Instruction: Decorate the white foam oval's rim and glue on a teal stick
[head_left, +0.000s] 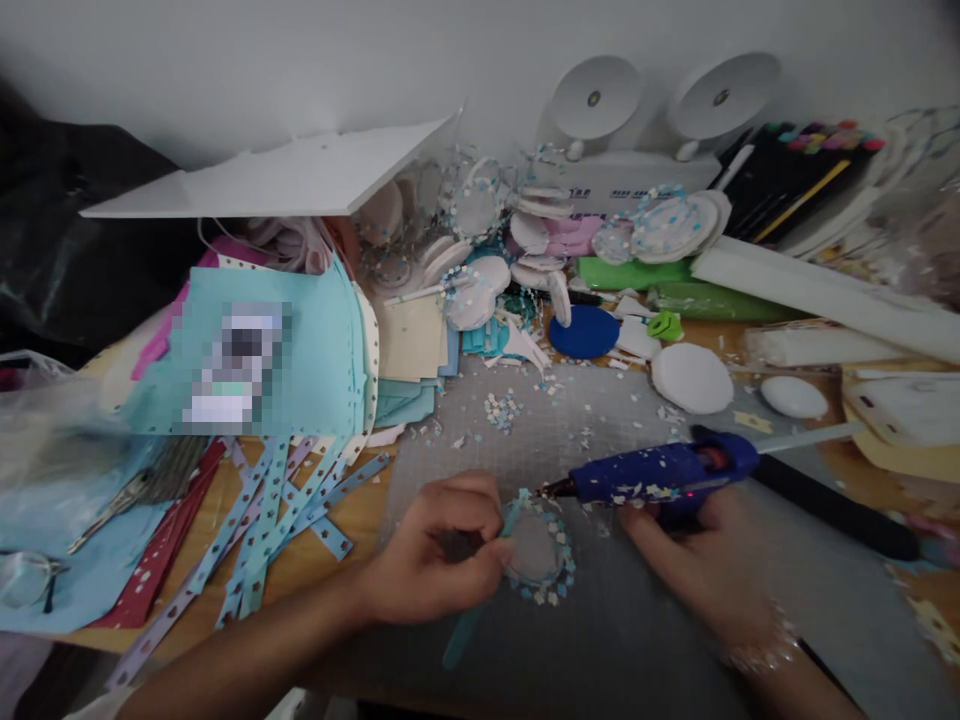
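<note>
My left hand (435,550) is closed in a pinch on a thin teal stick (480,605), whose tip rests at the edge of a small round disc (536,548) ringed with pale blue and white confetti. The disc lies on a grey cutting mat (600,620). My right hand (694,560) grips the handle of a blue glue gun (660,472) speckled with confetti. Its nozzle points left, just above the disc's top edge.
Blue and lilac punched paper strips (277,520) fan out at the left, with scissors (124,500) beside them. Decorated discs, foam rounds (691,377), a blue circle (583,331), green rolls, marker pens (795,170) and a white lamp base crowd the back. The gun's black cord (832,510) runs right.
</note>
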